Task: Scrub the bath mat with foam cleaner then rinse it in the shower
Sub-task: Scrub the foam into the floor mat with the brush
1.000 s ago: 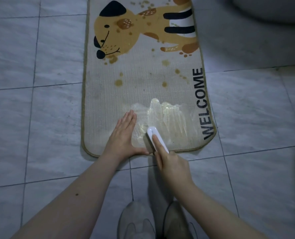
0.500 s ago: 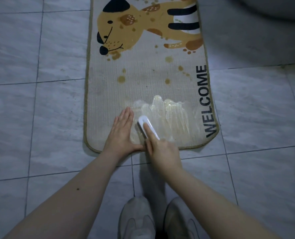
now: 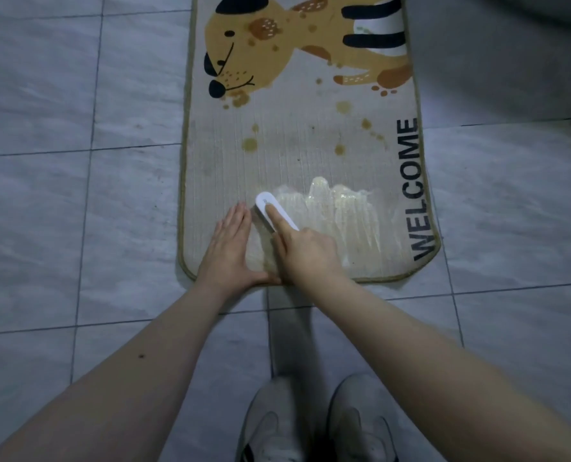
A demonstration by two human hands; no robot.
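Note:
A beige bath mat (image 3: 294, 155) with a yellow dog picture, brown stains and the word WELCOME lies on the tiled floor. White foam (image 3: 340, 215) is smeared over its near end. My left hand (image 3: 227, 248) presses flat on the mat's near left part, fingers straight. Just to its right, my right hand (image 3: 307, 251) grips a white scrub brush (image 3: 270, 208), index finger stretched along its back. The brush sits at the foam's left edge, almost touching my left fingertips.
Grey marbled floor tiles (image 3: 77, 211) surround the mat. My two grey shoes (image 3: 314, 425) stand on the tiles just behind the mat's near edge. A dark rounded object (image 3: 527, 8) fills the top right corner.
My right hand has pushed the brush forward and to the left across the foam, up beside my left fingertips. My left hand stays pressed on the mat.

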